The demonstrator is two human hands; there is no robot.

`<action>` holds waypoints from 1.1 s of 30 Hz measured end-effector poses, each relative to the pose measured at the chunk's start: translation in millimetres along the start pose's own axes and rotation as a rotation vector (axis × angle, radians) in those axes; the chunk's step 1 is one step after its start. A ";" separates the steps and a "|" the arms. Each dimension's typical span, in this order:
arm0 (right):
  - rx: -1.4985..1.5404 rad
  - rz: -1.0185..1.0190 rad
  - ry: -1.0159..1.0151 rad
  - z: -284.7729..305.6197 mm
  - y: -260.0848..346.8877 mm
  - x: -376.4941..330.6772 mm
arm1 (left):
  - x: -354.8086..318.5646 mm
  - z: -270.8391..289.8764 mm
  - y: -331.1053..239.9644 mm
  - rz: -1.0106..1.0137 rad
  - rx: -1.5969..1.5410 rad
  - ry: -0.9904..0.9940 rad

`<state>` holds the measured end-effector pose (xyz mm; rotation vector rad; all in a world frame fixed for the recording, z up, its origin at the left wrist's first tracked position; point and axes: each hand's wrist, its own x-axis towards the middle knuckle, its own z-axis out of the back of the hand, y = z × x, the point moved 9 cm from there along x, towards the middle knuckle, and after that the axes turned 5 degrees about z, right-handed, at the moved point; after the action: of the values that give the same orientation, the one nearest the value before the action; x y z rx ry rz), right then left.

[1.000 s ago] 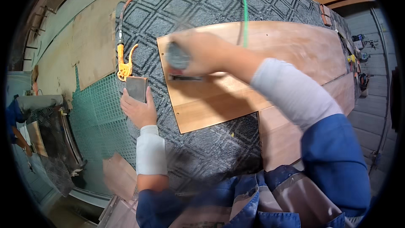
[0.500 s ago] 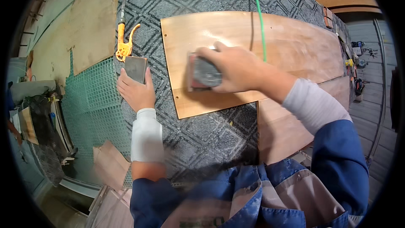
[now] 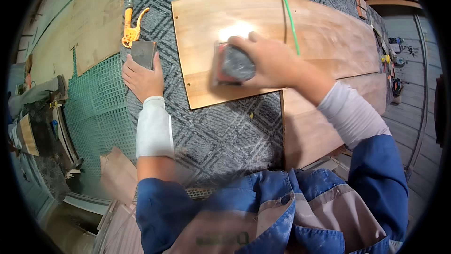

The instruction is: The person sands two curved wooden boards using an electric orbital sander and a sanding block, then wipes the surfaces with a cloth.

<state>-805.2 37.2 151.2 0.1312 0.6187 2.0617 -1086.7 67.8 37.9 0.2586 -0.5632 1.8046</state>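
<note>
My right hand (image 3: pixel 268 61) grips a small sander (image 3: pixel 232 64) with a grey round top and red base, pressed flat on a light wooden panel (image 3: pixel 310 28). The panel lies on a grey patterned mat (image 3: pixel 221 132). My left hand (image 3: pixel 141 78) rests on the mat left of the panel, its fingers on a small grey sanding block (image 3: pixel 143 53). A green cord (image 3: pixel 286 10) runs from the far edge across the panel toward my right hand.
An orange air blow gun (image 3: pixel 133 28) lies beyond the grey block. Green mesh (image 3: pixel 94 108) covers the bench's left side. A second wooden board (image 3: pixel 310 127) lies under my right forearm. Small tools (image 3: pixel 392 66) sit at the right edge.
My right hand has slid the sander over the panel, from its left part toward the near edge and middle. My left hand stays by the grey block.
</note>
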 end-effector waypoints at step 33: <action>0.132 -0.110 -0.175 -10.1 43.5 59.8 | -237.7 131.2 -172.1 -0.251 -0.903 0.745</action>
<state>-874.7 64.2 154.3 0.3429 0.6390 1.8798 -865.2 -160.2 85.9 -0.8831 -0.6927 1.1260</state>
